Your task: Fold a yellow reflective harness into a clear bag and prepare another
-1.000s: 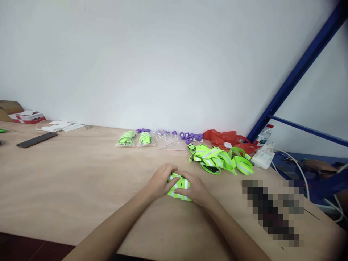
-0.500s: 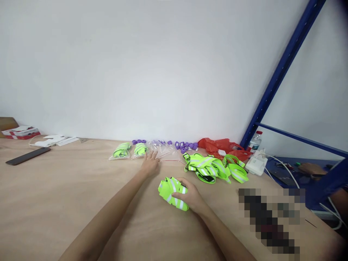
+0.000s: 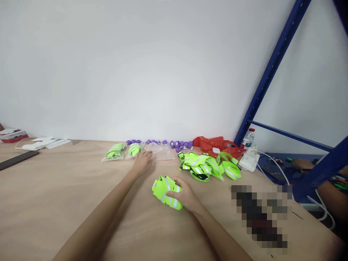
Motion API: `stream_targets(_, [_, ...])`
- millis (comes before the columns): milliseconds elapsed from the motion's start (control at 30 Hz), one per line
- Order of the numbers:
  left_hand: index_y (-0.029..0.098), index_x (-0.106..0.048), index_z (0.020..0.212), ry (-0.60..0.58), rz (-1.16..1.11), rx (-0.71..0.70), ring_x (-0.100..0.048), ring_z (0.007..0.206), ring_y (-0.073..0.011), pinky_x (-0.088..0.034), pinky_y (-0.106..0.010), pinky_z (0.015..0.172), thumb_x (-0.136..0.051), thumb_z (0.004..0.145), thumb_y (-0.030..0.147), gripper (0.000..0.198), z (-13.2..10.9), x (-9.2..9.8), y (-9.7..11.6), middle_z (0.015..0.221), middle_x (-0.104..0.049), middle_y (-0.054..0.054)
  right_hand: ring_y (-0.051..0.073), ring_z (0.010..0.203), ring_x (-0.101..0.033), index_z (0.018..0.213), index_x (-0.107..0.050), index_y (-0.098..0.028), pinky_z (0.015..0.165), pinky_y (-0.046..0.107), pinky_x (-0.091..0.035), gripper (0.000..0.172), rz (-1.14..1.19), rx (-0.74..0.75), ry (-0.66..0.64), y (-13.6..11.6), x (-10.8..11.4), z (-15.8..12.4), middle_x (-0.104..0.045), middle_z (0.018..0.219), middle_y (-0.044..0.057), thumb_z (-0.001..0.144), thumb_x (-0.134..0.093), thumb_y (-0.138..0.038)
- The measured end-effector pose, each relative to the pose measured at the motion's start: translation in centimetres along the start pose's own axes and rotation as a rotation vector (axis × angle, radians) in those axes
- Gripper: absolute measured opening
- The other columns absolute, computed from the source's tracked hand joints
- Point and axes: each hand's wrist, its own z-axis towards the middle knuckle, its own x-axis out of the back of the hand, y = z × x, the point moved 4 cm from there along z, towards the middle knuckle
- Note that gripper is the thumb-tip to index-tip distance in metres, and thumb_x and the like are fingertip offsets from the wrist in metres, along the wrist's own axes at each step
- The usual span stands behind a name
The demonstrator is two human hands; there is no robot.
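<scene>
Our right hand (image 3: pixel 186 195) keeps its grip closed over the folded reflective strap (image 3: pixel 163 189) on the table (image 3: pixel 54 188). The strap looks soft, light and springy, so it is best pinched across all folds. Our left hand (image 3: pixel 143 163), grip loose and empty, lies beside the clear bags (image 3: pixel 163 155).

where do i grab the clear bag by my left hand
Pinch the clear bag at its near edge, along the red line, coming from the left with the left hand. It lies flat on the table, so only an edge offers a hold; the right hand clasps the folded reflective strap.
</scene>
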Motion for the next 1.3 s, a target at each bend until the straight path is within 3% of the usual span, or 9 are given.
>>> stream_targets(100, [0.02,-0.064,0.127,0.089,-0.077,-0.032,-0.055,0.125,-0.0287,-0.043,-0.049,0.107,-0.038,0.1,0.024,0.037,-2.6,2.6,0.8,0.137,-0.061,-0.012,0.026,0.1,-0.067,0.11,-0.068,-0.02,0.087,0.036,-0.053,0.048,-0.1,0.037,-0.011,-0.7,-0.1,-0.5,-0.073,0.107,0.003,0.065,-0.083,-0.029])
stream_targets(200, [0.022,-0.072,0.114,0.312,-0.268,-0.151,-0.064,0.11,-0.0258,-0.052,-0.04,0.093,-0.045,0.1,0.029,0.031,-6.1,5.2,1.9,0.117,-0.07,-0.01,0.026,0.103,-0.067,0.119,-0.068,-0.024,0.09,0.037,-0.052,0.057,-0.248,0.136,-0.07,-1.6,-0.4,-1.2,-0.073,0.113,0.004,0.066,-0.087,-0.035])
stream_targets(367, [0.023,-0.076,0.105,0.258,-0.381,-0.209,-0.068,0.094,-0.0204,-0.053,-0.033,0.082,-0.047,0.098,0.021,0.03,-9.7,5.3,3.5,0.103,-0.072,-0.008,0.027,0.111,-0.066,0.124,-0.066,-0.025,0.095,0.037,-0.052,0.062,-0.383,0.403,-0.235,-2.8,-1.9,-2.3,-0.071,0.121,0.008,0.068,-0.088,-0.041])
stream_targets(567, [0.021,-0.079,0.101,-0.031,-0.68,-0.219,-0.067,0.09,-0.0186,-0.054,-0.031,0.082,-0.052,0.095,0.021,0.027,-10.0,4.6,5.4,0.098,-0.072,-0.007,0.028,0.125,-0.06,0.131,-0.062,-0.028,0.105,0.04,-0.049,0.057,-0.507,0.494,-0.274,-3.5,-2.6,-3.0,-0.06,0.14,0.01,0.079,-0.079,-0.044])
stream_targets(667, [0.022,-0.079,0.103,-0.074,-0.852,-0.202,-0.067,0.088,-0.0174,-0.055,-0.029,0.078,-0.054,0.095,0.022,0.026,-9.9,4.3,5.5,0.097,-0.072,-0.007,0.027,0.127,-0.059,0.132,-0.062,-0.03,0.106,0.039,-0.048,0.056,-0.523,0.458,-0.282,-3.5,-2.4,-2.8,-0.057,0.144,0.008,0.08,-0.079,-0.043])
stream_targets(867, [0.023,-0.078,0.108,0.024,-0.965,-0.184,-0.065,0.092,-0.0188,-0.054,-0.032,0.08,-0.058,0.095,0.027,0.024,-10.2,4.1,5.2,0.101,-0.069,-0.009,0.029,0.123,-0.061,0.127,-0.064,-0.028,0.1,0.041,-0.052,0.053,-0.569,0.435,-0.24,-2.8,-1.9,-2.4,-0.059,0.14,0.01,0.079,-0.078,-0.046])
stream_targets(1033, [0.023,-0.077,0.113,0.002,-1.013,-0.236,-0.065,0.096,-0.0195,-0.054,-0.032,0.08,-0.052,0.098,0.024,0.029,-10.3,4.2,6.3,0.105,-0.067,-0.01,0.029,0.121,-0.062,0.126,-0.065,-0.027,0.1,0.042,-0.052,0.053,-0.58,0.445,-0.256,-2.6,-2.3,-2.3,-0.061,0.137,0.011,0.079,-0.077,-0.049])
stream_targets(1167, [0.025,-0.073,0.119,0.185,-0.884,-0.291,-0.063,0.096,-0.0169,-0.053,-0.031,0.082,-0.047,0.098,0.015,0.036,-10.3,5.0,6.3,0.105,-0.064,-0.008,0.028,0.11,-0.067,0.127,-0.064,-0.028,0.091,0.039,-0.055,0.053,-0.557,0.409,-0.288,-2.7,-2.7,-2.6,-0.071,0.119,0.009,0.08,-0.075,-0.051])
stream_targets(1300, [0.027,-0.069,0.126,0.338,-0.772,-0.257,-0.061,0.094,-0.0148,-0.052,-0.028,0.079,-0.044,0.097,0.012,0.041,-10.4,5.4,6.0,0.103,-0.061,-0.007,0.028,0.11,-0.066,0.125,-0.065,-0.027,0.092,0.038,-0.053,0.053,-0.56,0.407,-0.294,-3.1,-2.9,-2.7,-0.071,0.118,0.008,0.08,-0.076,-0.052])
